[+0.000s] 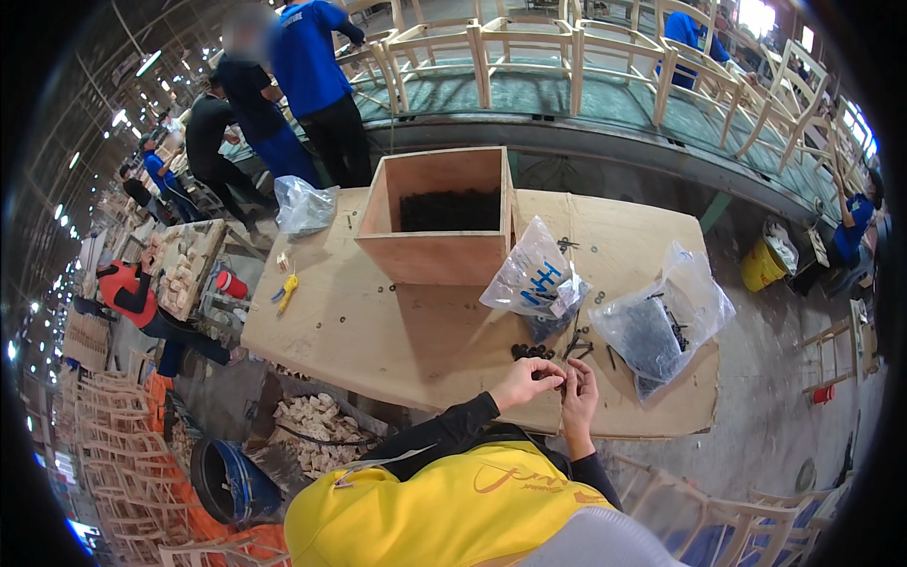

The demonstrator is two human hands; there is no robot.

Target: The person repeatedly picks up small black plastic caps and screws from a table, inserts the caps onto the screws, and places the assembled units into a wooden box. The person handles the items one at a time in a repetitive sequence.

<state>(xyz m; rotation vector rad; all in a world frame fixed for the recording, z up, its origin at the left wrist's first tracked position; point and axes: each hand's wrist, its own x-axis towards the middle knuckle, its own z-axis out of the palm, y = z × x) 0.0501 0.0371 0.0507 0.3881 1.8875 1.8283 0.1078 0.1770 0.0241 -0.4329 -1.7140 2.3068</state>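
At the left end of the cardboard-covered counter (321, 307) lies a yellow-handled tool (287, 291), with a crumpled clear bag (305, 208) at the far edge beyond it. Next comes an open-topped wooden box (430, 257); a mound of small black pieces (449, 210) covers its floor, below the rim. Right of the box, the left hand (529, 383) is raised over the near part of the counter, thumb and forefinger drawn together. Just beyond it sits a cluster of black round pieces (532, 352), and behind that a clear bag with blue marks (534, 279) stands upright. Dark bolts (578, 346) lie loose beside these. The right hand (579, 397) meets the left, its fingers bent upward; a small dark part appears to be between the two, but it is too tiny to tell which fingers grip it. Farthest right, a larger clear bag (652, 326) holds more dark hardware. The small-part handling looks partway along: one piece seems in hand, while loose parts and bagged stock remain.
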